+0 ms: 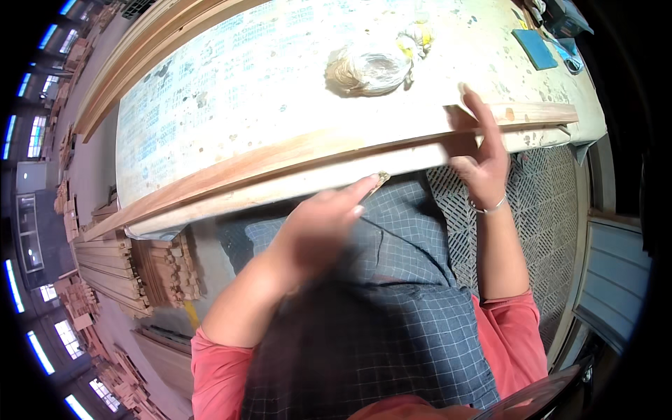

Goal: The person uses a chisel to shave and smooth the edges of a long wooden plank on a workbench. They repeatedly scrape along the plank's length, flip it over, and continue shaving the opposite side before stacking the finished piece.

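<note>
head view | wooden strip [280, 155]: lengthwise along near edge of surface [245, 84] | left grip [318, 227]: pinching small thin piece [382, 178], both on strip's near side | right grip [486, 157]: fingers spread, unclosed, at strip's right part, contact unclear | clear plastic bundle [374, 68]: beyond strip

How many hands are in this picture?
2: the left hand, pinching a small object near the middle of the wood strip, and the right hand toward the strip's right end.
</note>
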`<act>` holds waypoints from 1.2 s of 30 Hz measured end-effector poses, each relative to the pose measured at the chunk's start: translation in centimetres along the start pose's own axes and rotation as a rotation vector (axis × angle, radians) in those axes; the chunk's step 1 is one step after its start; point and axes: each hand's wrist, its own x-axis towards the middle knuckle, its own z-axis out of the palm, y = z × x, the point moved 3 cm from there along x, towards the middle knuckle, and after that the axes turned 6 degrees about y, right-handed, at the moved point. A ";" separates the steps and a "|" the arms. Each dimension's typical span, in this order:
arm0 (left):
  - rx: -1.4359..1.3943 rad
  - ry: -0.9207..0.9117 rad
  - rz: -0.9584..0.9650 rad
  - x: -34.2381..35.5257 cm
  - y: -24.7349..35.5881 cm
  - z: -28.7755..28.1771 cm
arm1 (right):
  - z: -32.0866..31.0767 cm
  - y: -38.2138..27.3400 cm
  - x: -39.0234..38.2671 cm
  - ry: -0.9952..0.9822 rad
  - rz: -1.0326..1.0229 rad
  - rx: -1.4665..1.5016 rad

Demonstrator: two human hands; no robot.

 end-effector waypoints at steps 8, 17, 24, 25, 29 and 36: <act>0.017 0.316 0.031 -2.8 -2.3 -1.5 | -2.8 1.0 -2.8 0.565 0.215 0.221; 0.157 0.440 -0.070 -7.3 -4.6 -2.4 | 6.7 -7.0 -1.8 -0.170 -0.455 -0.388; 0.270 0.575 -0.009 -11.1 -8.6 -2.3 | 15.7 -10.8 -1.5 -0.249 -0.537 -0.342; 0.354 0.623 -0.031 -11.4 -8.7 -2.6 | 16.4 -11.4 -1.2 -0.289 -0.522 -0.355; 0.212 0.791 -0.264 -11.9 -9.4 -5.2 | 19.0 -11.9 0.2 -0.318 -0.513 -0.426; 0.139 0.821 -0.185 -10.5 -10.5 -9.4 | 20.2 -11.1 0.1 -0.335 -0.512 -0.565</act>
